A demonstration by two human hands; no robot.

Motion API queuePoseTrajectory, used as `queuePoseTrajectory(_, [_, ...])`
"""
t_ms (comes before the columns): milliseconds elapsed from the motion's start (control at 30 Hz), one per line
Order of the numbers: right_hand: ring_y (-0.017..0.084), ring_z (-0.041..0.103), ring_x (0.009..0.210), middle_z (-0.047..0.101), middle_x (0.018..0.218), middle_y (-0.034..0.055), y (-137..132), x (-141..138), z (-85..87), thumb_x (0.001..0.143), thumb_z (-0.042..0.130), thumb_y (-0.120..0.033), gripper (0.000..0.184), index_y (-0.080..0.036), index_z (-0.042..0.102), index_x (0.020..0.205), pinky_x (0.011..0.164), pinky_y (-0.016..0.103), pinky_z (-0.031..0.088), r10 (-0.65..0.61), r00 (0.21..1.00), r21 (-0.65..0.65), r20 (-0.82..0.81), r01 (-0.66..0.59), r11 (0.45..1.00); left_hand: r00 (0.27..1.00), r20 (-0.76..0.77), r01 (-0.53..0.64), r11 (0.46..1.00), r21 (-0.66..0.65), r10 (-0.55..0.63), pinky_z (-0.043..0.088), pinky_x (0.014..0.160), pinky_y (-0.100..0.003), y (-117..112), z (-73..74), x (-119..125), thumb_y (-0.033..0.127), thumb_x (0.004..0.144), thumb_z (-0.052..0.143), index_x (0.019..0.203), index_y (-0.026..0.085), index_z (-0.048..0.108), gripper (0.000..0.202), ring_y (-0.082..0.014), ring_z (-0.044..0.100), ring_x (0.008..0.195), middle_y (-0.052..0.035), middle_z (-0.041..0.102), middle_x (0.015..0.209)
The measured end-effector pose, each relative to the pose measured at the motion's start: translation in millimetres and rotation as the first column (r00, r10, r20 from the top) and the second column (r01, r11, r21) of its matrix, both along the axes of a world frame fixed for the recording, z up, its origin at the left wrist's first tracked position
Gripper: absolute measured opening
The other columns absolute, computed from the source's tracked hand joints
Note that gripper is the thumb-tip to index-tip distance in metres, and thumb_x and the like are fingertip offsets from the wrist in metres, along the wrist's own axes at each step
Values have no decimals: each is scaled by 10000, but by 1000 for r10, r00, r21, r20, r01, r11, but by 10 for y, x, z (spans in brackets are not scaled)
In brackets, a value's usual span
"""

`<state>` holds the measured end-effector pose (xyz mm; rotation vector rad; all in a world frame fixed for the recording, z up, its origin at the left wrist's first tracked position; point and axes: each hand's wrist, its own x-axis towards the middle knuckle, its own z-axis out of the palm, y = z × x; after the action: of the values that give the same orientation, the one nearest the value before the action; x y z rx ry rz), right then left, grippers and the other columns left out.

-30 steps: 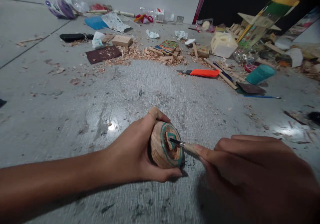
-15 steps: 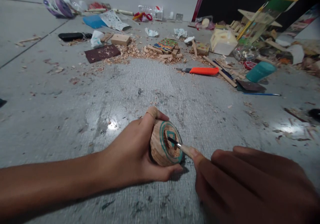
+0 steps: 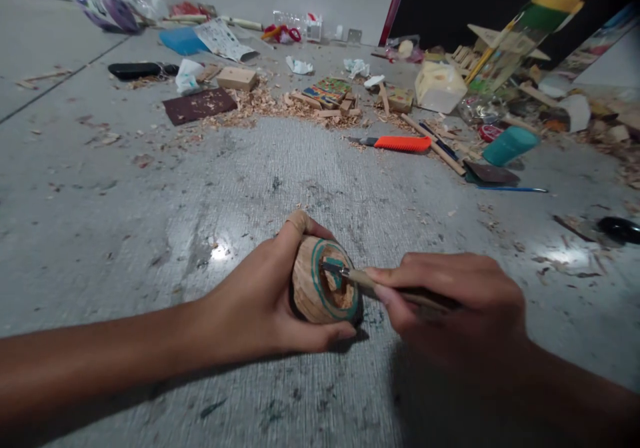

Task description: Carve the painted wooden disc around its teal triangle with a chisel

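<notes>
My left hand (image 3: 265, 288) is wrapped round a rounded wooden piece (image 3: 306, 281), holding it on its side on the grey surface. The piece's flat face points right and toward me. Teal rings run round that face, with a carved recess and a raised teal-marked shape in the middle. In my right hand (image 3: 450, 295) is a carving knife (image 3: 363, 279) with a pale wooden handle and a short metal blade. The blade's tip lies at the recess, by the teal-marked shape. A tan strip is wrapped round one finger of my left hand.
An orange utility knife (image 3: 403, 143) lies beyond the wooden piece. Wood shavings (image 3: 260, 105), a brown sandpaper sheet (image 3: 199, 106), a wooden block (image 3: 237, 79) and a teal cup (image 3: 511, 145) are scattered farther back. A black object (image 3: 619, 229) lies at the right.
My right hand has turned and now shows more from the side, with the knife lying flatter across the recess. The whole view has shifted slightly. My left hand keeps its hold.
</notes>
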<state>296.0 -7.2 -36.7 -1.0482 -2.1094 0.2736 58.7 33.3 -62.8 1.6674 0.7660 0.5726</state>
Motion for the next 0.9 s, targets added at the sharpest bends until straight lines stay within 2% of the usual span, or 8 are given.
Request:
queuePoseTrajectory(67, [67, 613, 524, 730, 705, -64, 21, 25, 7, 898, 708, -65, 170, -218, 753, 957, 494, 209, 429, 16, 995, -54, -95, -21, 998, 1000, 23, 16, 1000, -13, -15, 579, 646, -312, 3, -4, 8, 368, 767, 901, 1220, 267, 349, 722, -219, 748, 816, -30, 717, 1027])
queuePoseTrajectory(133, [64, 619, 539, 731, 711, -60, 19, 66, 65, 898, 707, -39, 205, -213, 761, 992, 508, 202, 435, 55, 996, -57, -67, -59, 997, 1000, 19, 15, 1000, 11, -15, 572, 653, -313, 3, 2, 16, 402, 783, 898, 1224, 260, 349, 719, -215, 744, 822, -32, 709, 1031])
queuePoseTrajectory(233, [57, 553, 487, 671, 643, -81, -19, 128, 216, 931, 670, -77, 203, -238, 768, 1004, 488, 217, 394, 92, 991, -44, 101, -88, 995, 1000, -5, 12, 998, 54, -11, 559, 650, -308, 8, 24, 22, 460, 784, 900, 1219, 259, 345, 733, -210, 739, 825, -33, 707, 1048])
queuePoseTrajectory(367, [71, 428, 407, 490, 514, -101, -82, 156, 349, 1007, 581, -195, 257, -265, 726, 807, 442, 283, 298, 46, 941, -3, 335, -47, 999, 998, -63, 21, 994, 110, -14, 559, 668, -318, 17, 42, 13, 540, 786, 886, 1228, 262, 338, 757, -214, 727, 832, -35, 712, 1037])
queuePoseTrajectory(467, [83, 426, 412, 501, 521, -89, -134, 152, 326, 1010, 567, -222, 270, -259, 697, 776, 445, 306, 281, 29, 937, 12, 347, -36, 999, 992, -120, -6, 986, 166, 26, 560, 683, -336, 15, 35, 5, 608, 755, 884, 1233, 260, 362, 789, -220, 707, 819, -31, 698, 1009])
queuePoseTrajectory(600, [124, 437, 438, 511, 554, -73, -215, 154, 265, 985, 615, -253, 162, -278, 729, 873, 472, 357, 281, -29, 920, 77, 391, -1, 997, 985, -161, -30, 976, 214, 65, 549, 670, -338, 11, 13, 3, 665, 727, 875, 1245, 259, 383, 821, -224, 688, 807, -30, 682, 986])
queuePoseTrajectory(733, [131, 504, 450, 614, 628, -64, -257, 125, 277, 1014, 553, -197, 178, -234, 727, 1018, 462, 387, 382, -15, 889, 154, 458, -63, 986, 983, -168, -35, 969, 245, 78, 546, 677, -343, 15, 13, -1, 676, 715, 880, 1233, 254, 390, 828, -233, 687, 822, -31, 683, 976])
queuePoseTrajectory(900, [124, 579, 488, 680, 684, -41, -275, 58, 283, 1022, 534, -148, 192, -215, 701, 958, 480, 378, 473, -54, 884, 211, 465, -52, 976, 985, -160, -27, 972, 233, 66, 551, 694, -344, 18, 44, -2, 637, 745, 881, 1217, 261, 380, 784, -230, 708, 838, -24, 703, 988])
